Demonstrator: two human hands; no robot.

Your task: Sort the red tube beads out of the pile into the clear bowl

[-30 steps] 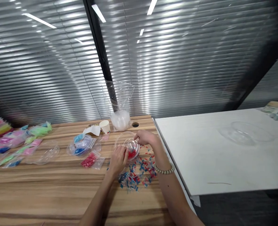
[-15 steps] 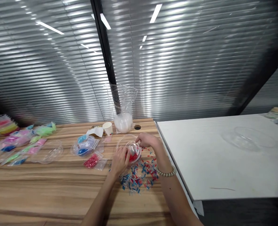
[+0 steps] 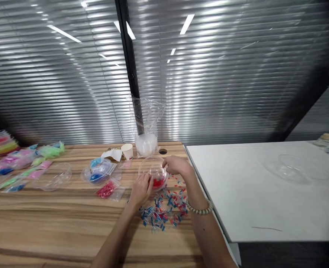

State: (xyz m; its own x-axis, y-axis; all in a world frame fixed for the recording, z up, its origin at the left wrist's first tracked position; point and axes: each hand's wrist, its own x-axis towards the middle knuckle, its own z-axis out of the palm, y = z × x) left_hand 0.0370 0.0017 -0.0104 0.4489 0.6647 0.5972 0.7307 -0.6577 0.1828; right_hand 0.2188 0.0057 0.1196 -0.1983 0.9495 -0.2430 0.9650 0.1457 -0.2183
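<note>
A clear round plastic container (image 3: 158, 173) with red pieces in its lower part is between my two hands. My left hand (image 3: 142, 188) is closed on its left edge, fingers together. On its right rim, my right hand (image 3: 174, 165) pinches with bent fingers; a beaded bracelet circles that wrist. A clear round lid-like ring (image 3: 147, 159) shows just behind the container. Many small blue, red and clear tube-like pieces (image 3: 157, 216) lie scattered on the wooden table in front of the container and beside my right forearm.
Left of my hands lie a bag of red pieces (image 3: 105, 189) and a clear container with blue packets (image 3: 97, 171). Behind stand a paper cup (image 3: 127, 151) and bagged white bowls (image 3: 147, 144). Colourful packets (image 3: 16, 160) fill the far left. A white table (image 3: 253, 193) adjoins at right.
The clear container has tilted between my hands, and the red pieces now sit along its lower side. Both hands keep nearly the same places; the view has shifted slightly.
</note>
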